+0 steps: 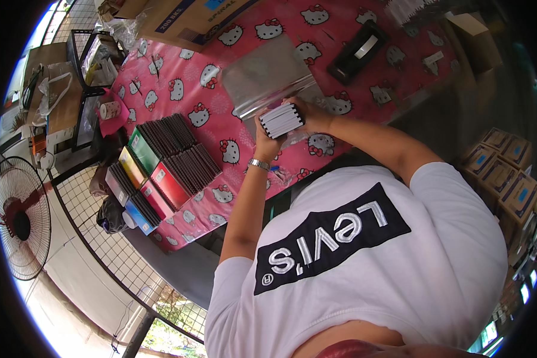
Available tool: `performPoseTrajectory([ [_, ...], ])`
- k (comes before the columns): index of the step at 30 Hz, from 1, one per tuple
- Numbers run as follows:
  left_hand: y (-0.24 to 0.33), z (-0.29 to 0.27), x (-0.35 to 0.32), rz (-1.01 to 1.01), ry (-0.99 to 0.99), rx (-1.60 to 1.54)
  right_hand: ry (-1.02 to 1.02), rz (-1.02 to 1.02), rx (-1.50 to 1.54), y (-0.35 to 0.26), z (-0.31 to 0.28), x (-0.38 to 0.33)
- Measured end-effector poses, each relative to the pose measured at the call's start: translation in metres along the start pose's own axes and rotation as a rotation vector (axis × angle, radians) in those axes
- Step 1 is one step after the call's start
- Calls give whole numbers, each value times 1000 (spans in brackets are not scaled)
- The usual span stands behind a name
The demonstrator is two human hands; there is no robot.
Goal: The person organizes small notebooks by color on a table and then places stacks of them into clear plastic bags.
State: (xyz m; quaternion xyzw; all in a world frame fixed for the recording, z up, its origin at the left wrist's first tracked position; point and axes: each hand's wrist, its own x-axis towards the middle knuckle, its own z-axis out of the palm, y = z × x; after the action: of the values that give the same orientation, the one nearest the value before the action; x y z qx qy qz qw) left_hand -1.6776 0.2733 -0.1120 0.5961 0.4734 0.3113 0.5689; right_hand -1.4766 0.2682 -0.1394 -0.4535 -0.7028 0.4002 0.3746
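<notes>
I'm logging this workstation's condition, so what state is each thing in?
Spiral-notebook bundle: held between left hand and right hand
Colourful notebooks: closed, grouped in rows, spirals showing
Clear plastic sheets: lying on the pink tablecloth
Black tape dispenser: on the tablecloth, untouched
Fan: upright; can't tell whether it's running
Cartons at right: stacked

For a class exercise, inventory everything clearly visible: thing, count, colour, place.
Bundle: 1, white and black, in both hands
Notebooks: many, multicoloured covers, left of centre
Plastic: uncounted, clear, beyond the hands
Tool: 1, black, upper right of centre
Table cover: 1, pink, centre
Cup: 1, pale, beyond notebooks
Big carton: 1, brown, top edge
Open carton: 1, brown, upper right
Small cartons: several, brown, right
Fan: 1, dark, left
Shirt: 1, white, torso
Wristband: 1, silver, left wrist
Left hand: 1, bare, left of bundle
Right hand: 1, bare, right of bundle
</notes>
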Motion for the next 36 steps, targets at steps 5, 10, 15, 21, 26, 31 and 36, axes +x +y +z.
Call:
performPoseTrajectory([
  [5,16,9,0,133,7,86,39,-32,-63,-4,-2,-7],
  [10,-4,-4,-2,-2,-108,41,45,-123,-229,-38,-30,-1],
  [15,2,-12,7,112,-175,256,-157,-25,-793,-115,-44,12],
  [21,22,-40,44,-166,-407,-127,-92,372,-235,-114,-73,30],
  [26,59,-66,110,-350,-257,-242,214,786,708,-24,-53,29],
  [31,31,-55,115,-649,79,-153,365,1024,680,-1,-28,42],
  [36,7,-51,107,-710,190,-277,157,1072,558,-2,-42,56],
])
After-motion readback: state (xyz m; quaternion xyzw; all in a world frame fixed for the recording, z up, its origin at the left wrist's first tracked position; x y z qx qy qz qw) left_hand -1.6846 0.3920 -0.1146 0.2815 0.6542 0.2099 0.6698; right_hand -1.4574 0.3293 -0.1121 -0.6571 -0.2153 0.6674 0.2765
